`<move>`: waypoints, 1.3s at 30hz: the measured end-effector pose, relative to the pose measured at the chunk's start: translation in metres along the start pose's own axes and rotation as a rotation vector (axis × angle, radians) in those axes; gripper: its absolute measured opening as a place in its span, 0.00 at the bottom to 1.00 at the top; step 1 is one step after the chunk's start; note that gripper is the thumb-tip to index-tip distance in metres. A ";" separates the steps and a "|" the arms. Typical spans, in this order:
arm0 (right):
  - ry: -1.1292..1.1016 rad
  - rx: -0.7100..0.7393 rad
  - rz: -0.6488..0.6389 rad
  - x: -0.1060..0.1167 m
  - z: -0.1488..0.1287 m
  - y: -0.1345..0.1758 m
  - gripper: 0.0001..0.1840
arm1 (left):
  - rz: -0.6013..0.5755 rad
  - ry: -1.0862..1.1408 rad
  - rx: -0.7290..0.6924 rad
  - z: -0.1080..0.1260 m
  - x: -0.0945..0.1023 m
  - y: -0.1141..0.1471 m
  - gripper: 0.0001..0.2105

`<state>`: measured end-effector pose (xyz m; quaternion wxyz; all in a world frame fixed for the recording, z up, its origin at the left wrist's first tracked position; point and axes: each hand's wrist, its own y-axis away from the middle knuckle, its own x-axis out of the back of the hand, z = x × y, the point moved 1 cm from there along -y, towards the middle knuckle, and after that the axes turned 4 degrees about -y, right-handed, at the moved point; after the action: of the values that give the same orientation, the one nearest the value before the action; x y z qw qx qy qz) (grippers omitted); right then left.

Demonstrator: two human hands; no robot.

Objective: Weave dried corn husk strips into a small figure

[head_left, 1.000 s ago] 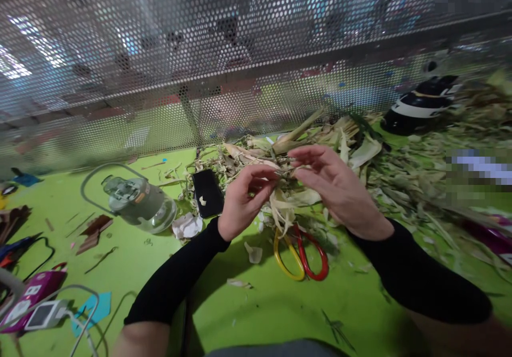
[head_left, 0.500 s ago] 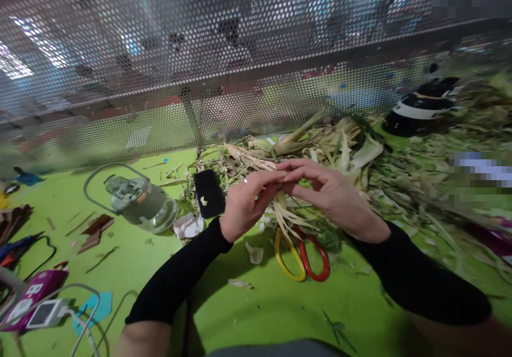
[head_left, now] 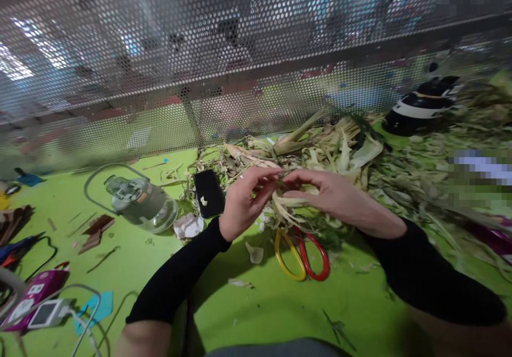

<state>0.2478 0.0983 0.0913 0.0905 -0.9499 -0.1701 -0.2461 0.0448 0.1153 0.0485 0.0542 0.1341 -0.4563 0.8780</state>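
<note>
My left hand (head_left: 248,200) is closed in a pinch on pale corn husk strips (head_left: 286,213), whose split ends fan out below the fingers. From the right, my right hand (head_left: 334,194) reaches to the same strips, with its thumb and fingers curled round a piece of husk. The exact contact at the fingertips is partly hidden. Just beneath the hands lie scissors with one yellow and one red handle (head_left: 316,256); husks cover their blades. Behind the hands spreads a heap of dried corn husks (head_left: 344,144).
Left of the hands are a black phone (head_left: 209,193), crumpled white paper (head_left: 189,226) and a clear bottle with a grey-green lid (head_left: 140,200). A purple power strip (head_left: 38,295) with cables sits front left. A perforated metal screen (head_left: 224,90) bounds the far edge; a black-and-white cap-like object (head_left: 420,109) lies back right.
My right hand has shifted slightly right and down, away from my left. Its fingers have drawn apart from my left fingertips, and the husk ends have swung a little.
</note>
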 end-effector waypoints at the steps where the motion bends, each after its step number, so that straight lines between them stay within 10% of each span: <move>1: 0.049 0.003 -0.031 0.005 -0.001 0.002 0.18 | -0.014 0.024 0.029 -0.001 0.000 0.000 0.10; 10: 0.024 0.109 0.221 -0.001 0.001 -0.006 0.25 | -0.503 0.387 0.138 0.001 -0.008 0.002 0.12; 14: 0.215 0.225 0.431 -0.009 0.001 -0.010 0.26 | -0.255 0.411 0.241 -0.004 -0.009 0.002 0.13; 18: 0.128 0.152 0.271 -0.008 -0.005 -0.004 0.29 | -0.047 0.132 0.009 -0.003 -0.004 -0.001 0.10; 22: 0.170 0.175 0.151 -0.014 -0.011 0.000 0.25 | 0.001 -0.101 -0.219 0.004 -0.006 -0.001 0.11; 32: -0.024 0.195 0.003 -0.010 -0.014 0.005 0.21 | 0.010 -0.182 -0.203 -0.007 0.007 -0.009 0.08; 39: -0.100 0.165 0.114 -0.009 -0.012 0.007 0.14 | -0.100 0.210 0.274 -0.006 0.006 -0.009 0.09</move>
<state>0.2379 0.0861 0.0969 0.1735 -0.9585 -0.1397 -0.1780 0.0396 0.1255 0.0537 0.1264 0.0704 -0.3168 0.9374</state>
